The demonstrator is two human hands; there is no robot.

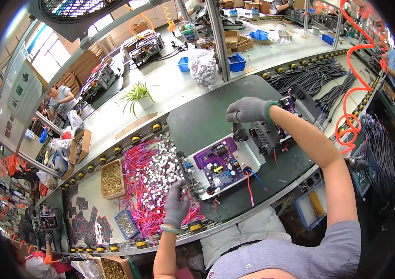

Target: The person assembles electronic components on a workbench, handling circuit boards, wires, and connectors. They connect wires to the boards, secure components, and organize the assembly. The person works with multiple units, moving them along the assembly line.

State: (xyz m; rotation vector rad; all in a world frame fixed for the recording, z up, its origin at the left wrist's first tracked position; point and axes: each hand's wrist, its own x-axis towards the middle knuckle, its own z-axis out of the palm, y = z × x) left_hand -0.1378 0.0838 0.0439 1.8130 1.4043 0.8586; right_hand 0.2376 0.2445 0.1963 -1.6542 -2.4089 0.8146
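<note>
My left hand [177, 205], in a grey glove, is over the edge of a heap of pink-red wires with white connectors [160, 186]. Its thumb stands apart from the fingers and nothing shows in it. My right hand [248, 110], also gloved, is bent over the far side of an open metal chassis [248, 160], fingers closed together. Right below its fingertips is a small black part [240, 133]; the grip is partly hidden. A purple circuit board [218, 160] lies in the chassis, with red and blue leads [250, 186] hanging off the near side.
A black slotted panel [264, 138] and another unit [292, 107] are to the right. Black cables [309, 76] lie beyond. A box of brass-coloured parts [112, 179] and a blue tray [127, 224] are left. An orange coiled hose [348, 121] hangs at right; yellow-black rollers [136, 140] edge the line.
</note>
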